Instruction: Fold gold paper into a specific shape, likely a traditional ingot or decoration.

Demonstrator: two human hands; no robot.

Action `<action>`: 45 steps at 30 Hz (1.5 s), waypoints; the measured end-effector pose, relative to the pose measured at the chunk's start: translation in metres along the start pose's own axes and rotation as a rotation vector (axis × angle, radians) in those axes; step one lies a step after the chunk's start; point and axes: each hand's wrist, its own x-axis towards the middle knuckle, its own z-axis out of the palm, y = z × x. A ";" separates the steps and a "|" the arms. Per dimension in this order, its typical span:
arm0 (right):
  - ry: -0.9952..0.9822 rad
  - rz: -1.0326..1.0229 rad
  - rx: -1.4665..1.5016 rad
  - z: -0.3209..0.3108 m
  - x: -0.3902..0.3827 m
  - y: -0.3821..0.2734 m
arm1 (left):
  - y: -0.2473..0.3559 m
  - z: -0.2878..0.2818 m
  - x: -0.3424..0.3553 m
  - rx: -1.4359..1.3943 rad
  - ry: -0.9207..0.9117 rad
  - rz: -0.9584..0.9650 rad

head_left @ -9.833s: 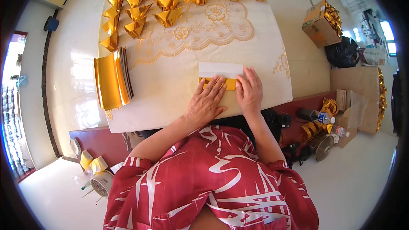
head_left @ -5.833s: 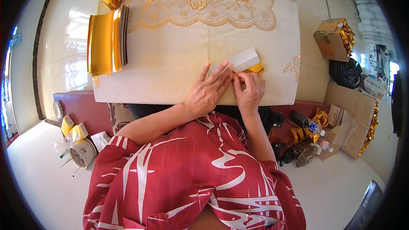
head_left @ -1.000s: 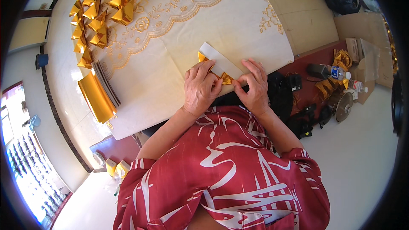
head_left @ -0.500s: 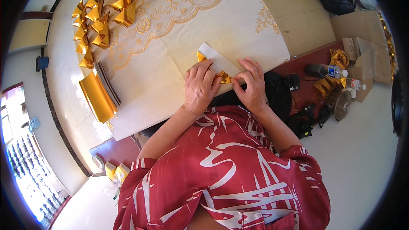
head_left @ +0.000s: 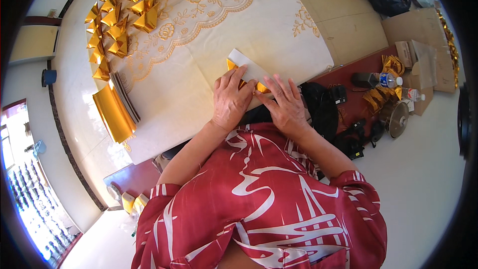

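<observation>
A sheet of gold foil paper [head_left: 247, 64], its white back facing up, lies partly folded near the table's front edge, with gold showing at its left corner and along the near side. My left hand [head_left: 230, 100] is closed on the left part of the sheet, bent fingers pressing it down. Over the right part lies my right hand [head_left: 288, 112], its fingers stretched out and apart, the thumb by a small gold fold. Some of the near edge is hidden under my fingers.
Rows of folded gold foil shapes [head_left: 117, 30] stand at the table's far left. Nearer is a stack of gold sheets [head_left: 114, 114]. An embroidered tablecloth [head_left: 184, 94] covers the table. To the right, a dark red bench [head_left: 351, 69] bears bottles [head_left: 391, 80] and a metal lid [head_left: 397, 119].
My right hand has gone from pinching the sheet's right corner to lying over it with straighter fingers. The left hand stays on the paper. The view has shifted slightly.
</observation>
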 end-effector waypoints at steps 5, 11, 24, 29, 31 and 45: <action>-0.035 0.017 -0.030 -0.012 -0.008 0.020 | -0.001 0.001 -0.002 0.011 0.007 0.013; -0.060 0.045 -0.074 -0.016 -0.015 0.023 | -0.002 0.000 -0.003 0.003 0.009 0.008; -0.015 -0.008 0.017 -0.009 0.013 -0.008 | -0.022 -0.024 0.014 -0.051 -0.295 0.144; 0.020 -0.035 0.033 0.007 0.016 -0.013 | -0.026 -0.023 0.014 -0.061 -0.323 0.141; 0.009 -0.025 0.039 0.008 0.016 -0.015 | -0.026 -0.024 0.014 -0.050 -0.318 0.157; -0.010 -0.069 0.081 0.001 0.012 -0.025 | -0.025 -0.026 0.011 0.019 -0.339 0.184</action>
